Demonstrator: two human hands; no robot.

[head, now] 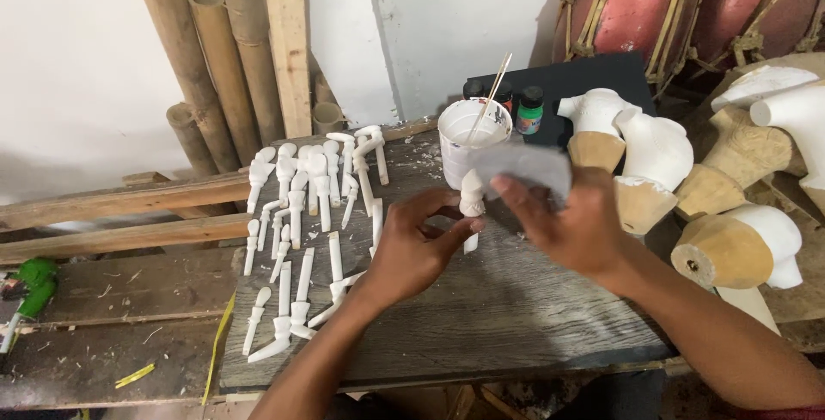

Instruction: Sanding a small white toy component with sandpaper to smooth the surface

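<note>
The left grip point(412, 248) is closed on a small white carved piece point(472, 201), thumb and fingers pinching it upright over the grey wooden table point(516, 317). Just beside it, the right grip point(571, 227) clasps a grey sheet of sandpaper point(524, 167), the sheet lying against the top of the carved piece, so both hands meet at that one little figure.

To the left of the left grip, rows of white carved limbs point(301, 240) lie flat on the table, some straight, some bent, a few touching each other. Further left, a green tool point(33, 287) sits on rough planks, well apart from the hands.

Just beyond the grips stands a white paint tub point(460, 149) with a thin stick point(491, 98) leaning in it. Behind it stand small dark bottles point(528, 111), one with a green body.

To the right of the right grip, white-painted wooden busts point(657, 154) with bare wood bases crowd together. Farthest off, bamboo poles point(215, 68) lean on the white wall, and red drums point(687, 3) fill the right corner.
</note>
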